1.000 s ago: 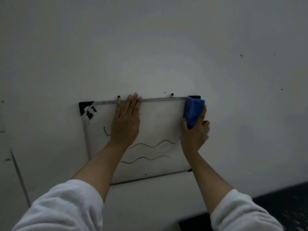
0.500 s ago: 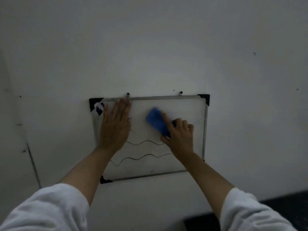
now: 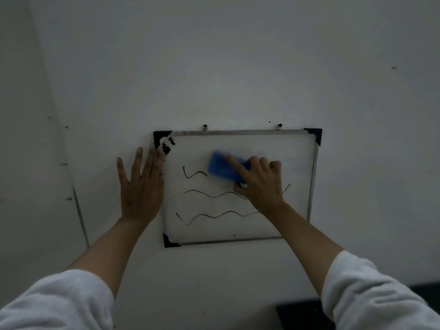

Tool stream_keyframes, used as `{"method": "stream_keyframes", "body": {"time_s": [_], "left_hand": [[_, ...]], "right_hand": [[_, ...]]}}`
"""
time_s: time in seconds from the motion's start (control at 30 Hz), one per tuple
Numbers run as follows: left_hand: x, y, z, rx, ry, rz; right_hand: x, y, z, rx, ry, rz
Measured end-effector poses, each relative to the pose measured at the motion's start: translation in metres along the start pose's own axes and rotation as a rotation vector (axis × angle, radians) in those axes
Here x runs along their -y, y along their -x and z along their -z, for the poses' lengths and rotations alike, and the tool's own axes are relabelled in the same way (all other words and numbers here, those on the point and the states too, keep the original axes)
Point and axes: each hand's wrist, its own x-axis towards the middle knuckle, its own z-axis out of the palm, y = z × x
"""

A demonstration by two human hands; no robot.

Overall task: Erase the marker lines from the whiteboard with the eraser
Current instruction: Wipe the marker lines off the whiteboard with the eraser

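Observation:
A small whiteboard [image 3: 295, 153] with a metal frame and black corner caps hangs on a pale wall. Three wavy marker lines cross it: a short top stub [image 3: 194, 173], a middle line [image 3: 209, 194] and a bottom line [image 3: 214, 215]. My right hand [image 3: 259, 184] grips a blue eraser [image 3: 222, 169] and holds it against the board's upper middle, just right of the top stub. My left hand [image 3: 141, 184] lies flat with fingers spread on the wall at the board's left edge.
The wall [image 3: 214, 67] around the board is bare, with a few small dark specks. Two hooks [image 3: 204, 126] sit above the frame. A dark ledge [image 3: 300, 313] shows at the lower right. A thin seam [image 3: 81, 217] runs down the wall at the left.
The eraser swept from the board's top right corner leftward across the upper part. My left hand slid off the board surface to its left edge. The top line is shorter.

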Motion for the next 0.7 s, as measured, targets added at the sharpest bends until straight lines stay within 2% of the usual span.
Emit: {"method": "stream_keyframes", "body": {"time_s": [0.07, 0.1, 0.13, 0.23, 0.27, 0.3, 0.4, 0.47, 0.5, 0.6, 0.63, 0.67, 0.7], "left_hand": [[0.001, 0.004, 0.0, 0.011, -0.011, -0.006], [0.001, 0.006, 0.0, 0.019, -0.011, -0.008], [0.001, 0.007, 0.0, 0.029, -0.006, -0.011], [0.0, 0.007, 0.001, 0.084, 0.034, 0.004], [0.0, 0.006, 0.002, 0.102, 0.045, 0.011], [-0.001, 0.006, 0.002, 0.112, 0.048, 0.015], [-0.002, 0.006, 0.003, 0.109, 0.042, 0.011], [-0.002, 0.005, 0.004, 0.101, 0.025, 0.003], [-0.002, 0.006, 0.004, 0.1, 0.022, 0.002], [-0.001, 0.005, 0.006, 0.117, 0.05, 0.008], [-0.001, 0.006, 0.006, 0.118, 0.054, 0.006], [-0.002, 0.005, 0.007, 0.114, 0.047, 0.004], [-0.002, 0.005, 0.007, 0.109, 0.038, 0.003]], "right_hand": [[0.009, -0.007, 0.002, -0.031, -0.04, -0.243], [0.015, -0.007, 0.002, -0.042, -0.05, -0.244], [0.021, -0.003, 0.0, -0.037, -0.055, -0.16], [0.028, 0.008, -0.001, 0.03, 0.003, 0.273], [0.025, 0.005, -0.001, 0.034, 0.032, 0.324], [0.021, 0.001, -0.002, 0.028, 0.051, 0.292], [0.024, -0.01, -0.002, 0.002, -0.012, -0.082], [0.034, -0.007, 0.0, -0.003, -0.071, -0.18], [0.04, -0.002, -0.001, -0.002, -0.081, -0.115], [0.043, 0.006, -0.001, 0.045, -0.014, 0.314], [0.038, 0.001, -0.002, 0.052, 0.012, 0.363], [0.034, -0.005, -0.003, 0.051, 0.025, 0.317], [0.032, -0.01, -0.003, 0.04, 0.015, 0.195]]}}
